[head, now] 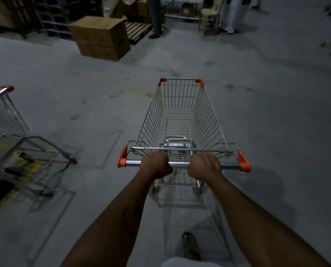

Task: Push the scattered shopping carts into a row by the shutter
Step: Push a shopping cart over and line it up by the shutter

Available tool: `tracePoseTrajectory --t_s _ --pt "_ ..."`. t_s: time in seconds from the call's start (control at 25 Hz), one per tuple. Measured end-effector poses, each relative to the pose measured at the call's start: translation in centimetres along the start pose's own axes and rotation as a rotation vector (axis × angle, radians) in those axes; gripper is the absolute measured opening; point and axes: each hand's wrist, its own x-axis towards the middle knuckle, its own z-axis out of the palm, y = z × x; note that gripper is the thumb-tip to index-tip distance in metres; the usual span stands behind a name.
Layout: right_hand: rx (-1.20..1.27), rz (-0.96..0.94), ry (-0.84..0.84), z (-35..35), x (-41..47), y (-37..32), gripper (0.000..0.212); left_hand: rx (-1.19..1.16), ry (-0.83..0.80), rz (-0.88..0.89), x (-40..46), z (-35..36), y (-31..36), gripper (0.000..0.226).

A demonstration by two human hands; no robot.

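Observation:
An empty wire shopping cart (182, 112) with orange corner caps stands straight in front of me on the grey concrete floor. My left hand (156, 165) and my right hand (205, 165) are both wrapped around its chrome handle bar (179, 164), close together near the middle. A second shopping cart (16, 143) with an orange cap stands at the left edge, partly cut off and blurred. No shutter is visible.
A large cardboard box (101, 37) sits on the floor ahead to the left, beside a wooden pallet (138, 31) and dark racks. A person's legs (155, 18) stand behind the pallet. A plastic chair (211, 16) is at the back right. My foot (189, 245) shows below.

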Motion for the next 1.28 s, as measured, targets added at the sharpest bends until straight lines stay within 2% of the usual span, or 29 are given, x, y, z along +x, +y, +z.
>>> tracePoseTrajectory --t_s 0.24,0.44,0.64,0.96,1.08,1.28 --pt "0.053 0.191 0.023 4.3 -10.4 0.4 0.01 0.068 0.023 0.232 -7.3 2.2 3.4 0.034" --pt "0.115 0.335 0.041 7.3 -19.7 -0.3 0.017 0.104 0.084 0.375 -14.3 3.8 5.7 0.031" --pt "0.106 0.471 -0.01 9.9 -29.1 -1.5 0.012 0.133 0.073 0.514 -21.0 5.7 8.4 0.029" --pt "0.216 0.663 -0.017 14.3 -44.3 -3.9 0.019 0.155 0.068 0.669 -33.0 8.9 12.2 0.026" --pt "0.238 0.72 -0.003 16.1 -50.8 -5.6 0.013 0.164 0.1 0.739 -38.7 10.4 13.2 0.027" --pt "0.274 0.8 0.03 18.7 -61.1 -9.7 0.016 0.183 0.126 0.844 -47.4 13.4 13.8 0.028"
